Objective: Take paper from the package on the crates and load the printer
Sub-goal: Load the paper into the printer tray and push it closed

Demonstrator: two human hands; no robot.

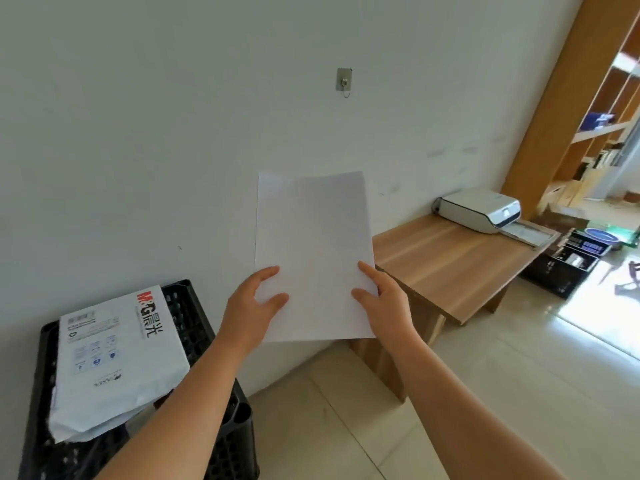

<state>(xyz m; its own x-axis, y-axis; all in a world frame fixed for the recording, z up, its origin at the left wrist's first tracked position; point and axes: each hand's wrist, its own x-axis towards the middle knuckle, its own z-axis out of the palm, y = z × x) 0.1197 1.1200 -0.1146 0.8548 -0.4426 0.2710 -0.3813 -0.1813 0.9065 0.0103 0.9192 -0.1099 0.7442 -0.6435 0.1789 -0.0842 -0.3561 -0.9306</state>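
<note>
on the left, the paper package point(114, 362) lies on top of the black crates point(194, 327), its near end looking open and slack. just right of it the left hand point(251, 306) pinches the lower left edge of a thin stack of white paper point(311, 251), thumb in front and fingers behind. the right hand point(384, 299) has the same sort of grip on the lower right edge, thumb pressed on the face of the sheets. the paper is held upright in the air between the crates and the worktop point(446, 258), touching neither. further right, the printer point(481, 209) sits at the far right corner of the worktop against the wall, with its tray point(530, 233) pulled out over the worktop's right edge.

so the taking looks done: sheets are out of the package and in both hands. what is left is carrying them over to the printer, which is well apart from the hands, and sliding them into the tray.
</note>
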